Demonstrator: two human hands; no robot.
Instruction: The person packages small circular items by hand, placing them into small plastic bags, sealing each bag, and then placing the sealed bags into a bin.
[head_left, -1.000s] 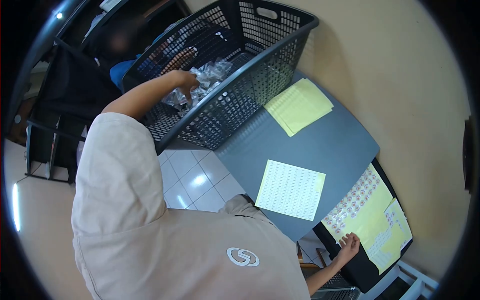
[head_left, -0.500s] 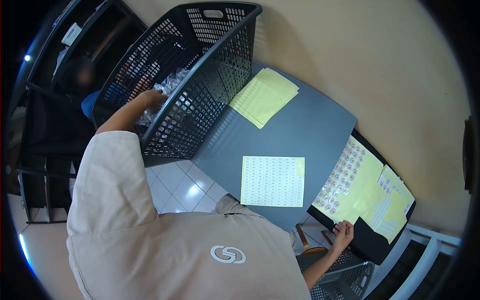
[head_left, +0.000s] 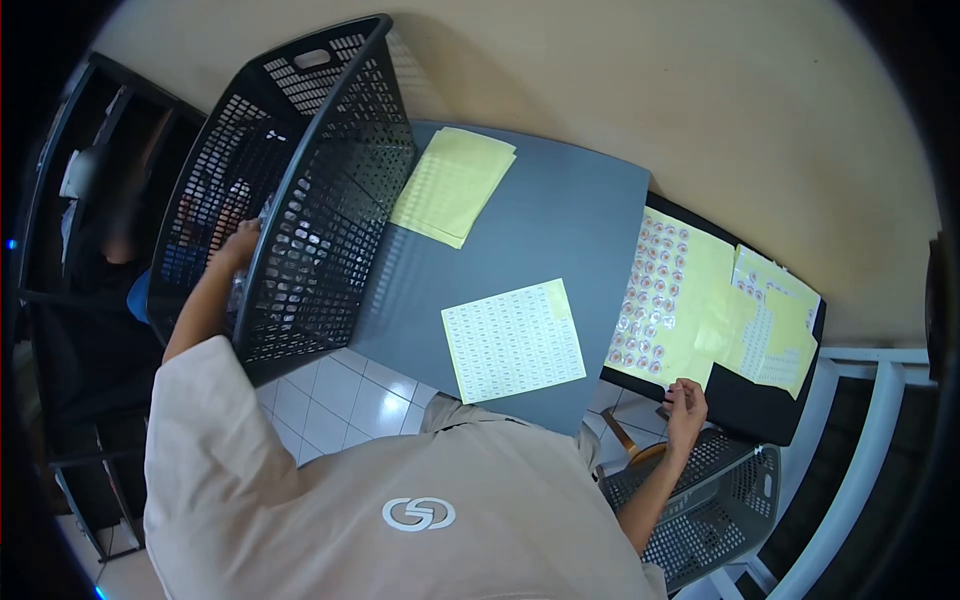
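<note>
My left hand (head_left: 238,246) reaches into the tall dark grey perforated basket (head_left: 335,150), beside clear plastic packs (head_left: 238,292). Its fingers are mostly hidden behind the basket wall. At the right, my right hand (head_left: 686,408) is held near the front edge of the black surface (head_left: 745,402), fingers bent together; whatever is between them is too small to make out. On that surface lies a yellow backing sheet (head_left: 705,300) with rows of round red-and-white stickers (head_left: 652,268). A white sheet of small printed labels (head_left: 513,340) rests on the grey table (head_left: 560,215) between my hands.
Yellow sheets (head_left: 455,185) are stacked on the table by the basket. Below my right arm stands another grey basket (head_left: 715,520). A person (head_left: 105,260) is beyond the large basket, near a dark shelf (head_left: 50,235). A beige wall (head_left: 560,70) borders the table's far side.
The view has turned, so the table and sheets appear rotated and shifted left. My left hand now shows less behind the basket wall. My right hand stays by the black surface's edge.
</note>
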